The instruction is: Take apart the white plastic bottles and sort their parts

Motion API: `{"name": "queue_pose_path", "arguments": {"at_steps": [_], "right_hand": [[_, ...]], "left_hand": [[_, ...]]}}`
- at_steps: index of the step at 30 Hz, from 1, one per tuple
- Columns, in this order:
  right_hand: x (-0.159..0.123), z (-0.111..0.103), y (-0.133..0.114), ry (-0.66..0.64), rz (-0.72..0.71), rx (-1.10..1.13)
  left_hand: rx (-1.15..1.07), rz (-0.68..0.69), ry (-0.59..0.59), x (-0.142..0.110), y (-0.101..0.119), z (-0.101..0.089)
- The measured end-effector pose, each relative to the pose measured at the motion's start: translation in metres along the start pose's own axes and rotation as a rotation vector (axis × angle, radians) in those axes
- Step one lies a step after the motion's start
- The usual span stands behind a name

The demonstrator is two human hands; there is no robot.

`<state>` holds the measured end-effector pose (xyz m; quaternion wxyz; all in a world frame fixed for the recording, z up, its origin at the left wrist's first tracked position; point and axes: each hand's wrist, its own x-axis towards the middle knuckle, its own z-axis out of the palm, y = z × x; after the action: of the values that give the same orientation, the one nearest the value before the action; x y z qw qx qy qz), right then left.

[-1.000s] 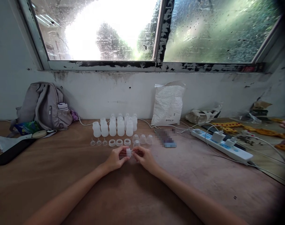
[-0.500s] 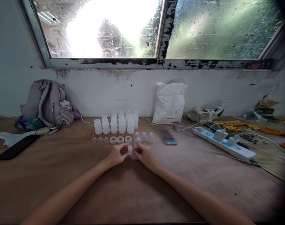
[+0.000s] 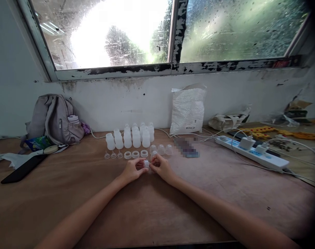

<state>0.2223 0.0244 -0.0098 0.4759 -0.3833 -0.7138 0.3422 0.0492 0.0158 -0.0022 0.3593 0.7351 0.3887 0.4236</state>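
Observation:
My left hand [image 3: 132, 170] is closed around the edge of a whitish bottle collar ring [image 3: 146, 164], held up on its side just above the table. From the right, my right hand [image 3: 161, 168] pinches a small clear part at the ring's opening; it looks like the tip of a bottle nipple, though fingers hide most of it. Just beyond the hands lie a row of clear nipples [image 3: 113, 155], several collar rings [image 3: 136, 154] and several clear dome caps [image 3: 160, 149]. Behind them stand translucent baby bottles [image 3: 127, 139] in rows.
A phone [image 3: 193, 154], partly pixelated, lies right of the caps. Farther right is a white power strip [image 3: 253, 154] with plugs and cables. A white plastic package [image 3: 187, 110] leans on the wall. At left are a grey backpack [image 3: 53, 119] and a flat black object [image 3: 24, 169].
The whole view has shifted and tilted slightly. Both hands keep nearly the same hold on the collar ring and the small clear part.

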Motion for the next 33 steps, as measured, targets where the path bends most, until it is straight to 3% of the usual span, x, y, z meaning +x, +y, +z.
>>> {"name": "queue_pose_path", "arguments": {"at_steps": [12, 24, 29, 33], "right_hand": [[0.001, -0.005, -0.003, -0.194, 0.247, 0.588], [-0.003, 0.001, -0.014, -0.166, 0.161, 0.414], [-0.005, 0.001, -0.019, -0.168, 0.191, 0.422], [-0.005, 0.002, -0.019, -0.139, 0.244, 0.397]], "left_hand": [[-0.183, -0.124, 0.008, 0.004, 0.001, -0.004], [-0.457, -0.297, -0.168, -0.001, 0.003, -0.014], [-0.401, -0.347, -0.165, 0.002, -0.002, -0.009], [-0.389, -0.282, -0.121, 0.002, -0.004, -0.007]]}}
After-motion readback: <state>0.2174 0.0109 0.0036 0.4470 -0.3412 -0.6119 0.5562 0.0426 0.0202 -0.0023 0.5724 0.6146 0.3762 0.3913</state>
